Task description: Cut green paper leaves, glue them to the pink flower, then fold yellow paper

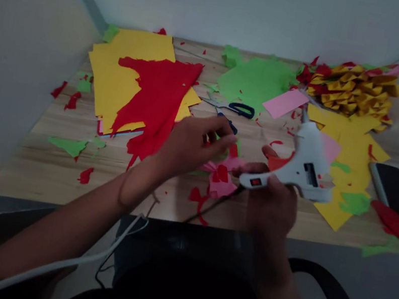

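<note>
My right hand (274, 208) is closed around the handle of a white hot glue gun (307, 157) with an orange trigger. Its nozzle points up and away from me, and a dark cord trails from the handle. Over the middle of the table, my left hand (201, 139) has its fingers curled and thumb and fingertips drawn together; what they pinch, if anything, is unclear. A red scrap shows just beneath those fingertips. Partly hidden below the left hand lies a pink paper flower (222, 186) with a red centre and some green behind it.
Blue-handled scissors (241, 109) lie behind my left hand. Yellow sheets (112, 78) under torn red paper (155, 96) are at left, green paper (259, 80) at the back. A folded yellow paper pile (354, 91) and a phone (398, 195) are at right.
</note>
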Available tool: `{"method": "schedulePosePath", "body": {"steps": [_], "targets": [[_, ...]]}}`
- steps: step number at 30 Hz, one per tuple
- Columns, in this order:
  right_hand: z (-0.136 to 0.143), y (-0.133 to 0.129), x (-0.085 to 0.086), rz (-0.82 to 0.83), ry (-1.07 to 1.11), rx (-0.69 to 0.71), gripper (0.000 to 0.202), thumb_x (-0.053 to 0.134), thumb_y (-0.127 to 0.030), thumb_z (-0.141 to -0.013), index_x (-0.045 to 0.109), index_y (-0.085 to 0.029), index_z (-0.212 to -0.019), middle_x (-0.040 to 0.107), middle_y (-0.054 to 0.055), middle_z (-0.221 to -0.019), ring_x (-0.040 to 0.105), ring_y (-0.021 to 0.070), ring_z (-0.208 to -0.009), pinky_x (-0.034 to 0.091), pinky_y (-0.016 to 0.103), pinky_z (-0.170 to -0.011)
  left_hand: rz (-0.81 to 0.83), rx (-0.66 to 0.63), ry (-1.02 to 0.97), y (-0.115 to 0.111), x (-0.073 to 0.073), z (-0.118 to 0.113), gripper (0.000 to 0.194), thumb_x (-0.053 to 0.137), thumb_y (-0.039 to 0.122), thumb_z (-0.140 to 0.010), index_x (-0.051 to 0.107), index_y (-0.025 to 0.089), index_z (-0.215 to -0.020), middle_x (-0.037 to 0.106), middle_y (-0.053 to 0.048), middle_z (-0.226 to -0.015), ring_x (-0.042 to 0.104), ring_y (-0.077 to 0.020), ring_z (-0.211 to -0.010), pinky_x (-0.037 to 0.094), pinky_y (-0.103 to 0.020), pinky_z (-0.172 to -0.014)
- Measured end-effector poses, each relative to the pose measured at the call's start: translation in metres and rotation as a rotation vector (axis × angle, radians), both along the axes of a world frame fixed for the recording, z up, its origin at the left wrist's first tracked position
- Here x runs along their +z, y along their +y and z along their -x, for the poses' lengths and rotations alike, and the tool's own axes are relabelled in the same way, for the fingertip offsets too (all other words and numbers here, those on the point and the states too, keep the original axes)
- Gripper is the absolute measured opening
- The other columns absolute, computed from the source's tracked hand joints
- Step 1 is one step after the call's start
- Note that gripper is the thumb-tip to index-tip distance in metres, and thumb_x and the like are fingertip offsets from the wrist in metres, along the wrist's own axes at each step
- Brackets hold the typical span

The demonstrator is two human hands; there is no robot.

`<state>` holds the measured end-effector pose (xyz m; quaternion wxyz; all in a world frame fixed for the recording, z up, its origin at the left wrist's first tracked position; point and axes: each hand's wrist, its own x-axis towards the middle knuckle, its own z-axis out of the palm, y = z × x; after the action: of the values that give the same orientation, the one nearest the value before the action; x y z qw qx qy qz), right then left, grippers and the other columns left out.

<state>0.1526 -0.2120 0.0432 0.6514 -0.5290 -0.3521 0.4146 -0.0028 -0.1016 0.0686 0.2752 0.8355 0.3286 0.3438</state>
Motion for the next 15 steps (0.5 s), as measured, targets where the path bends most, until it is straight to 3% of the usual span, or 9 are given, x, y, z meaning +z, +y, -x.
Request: {"method": "schedulePosePath", "body": {"steps": [5,9,15], "targets": [[-0.024,-0.03,-0.003,0.026,0.09,0.046,0.029,0.061,-0.028,-0.079,0.065,-0.022,-0.107,0.056,-0.003,-0.066,0.059,0.0173,-0.063,0.048,0.032,-0.062,-0.058,-0.269,0.037,0.05,-0.034,0.003,0.022,0.069,0.04,-0.088,0.067,0.019,-0.096,0.07,-0.005,-0.097,0.063,-0.0174,-0.089,0.047,-0.03,-0.081],[-0.03,-0.039,-0.01,0.104,0.083,0.09,0.024,0.067,-0.039,-0.084,0.067,-0.021,-0.099,0.052,-0.004,-0.061,0.054,0.0143,-0.054,0.041,0.028,-0.052,-0.121,-0.368,0.139,0.053,-0.045,0.011,0.023,0.07,0.04,-0.087,0.07,0.022,-0.101,0.066,-0.008,-0.113,0.059,-0.0241,-0.109,0.043,-0.037,-0.095],[-0.031,-0.033,-0.013,0.313,-0.227,0.056,0.033,0.064,-0.052,-0.089,0.067,-0.02,-0.095,0.052,-0.005,-0.05,0.05,0.0135,-0.041,0.035,0.025,-0.038,-0.121,-0.364,0.23,0.052,-0.055,0.022,0.016,0.067,0.038,-0.089,0.073,0.023,-0.094,0.067,-0.007,-0.111,0.058,-0.0252,-0.109,0.039,-0.038,-0.094]]}}
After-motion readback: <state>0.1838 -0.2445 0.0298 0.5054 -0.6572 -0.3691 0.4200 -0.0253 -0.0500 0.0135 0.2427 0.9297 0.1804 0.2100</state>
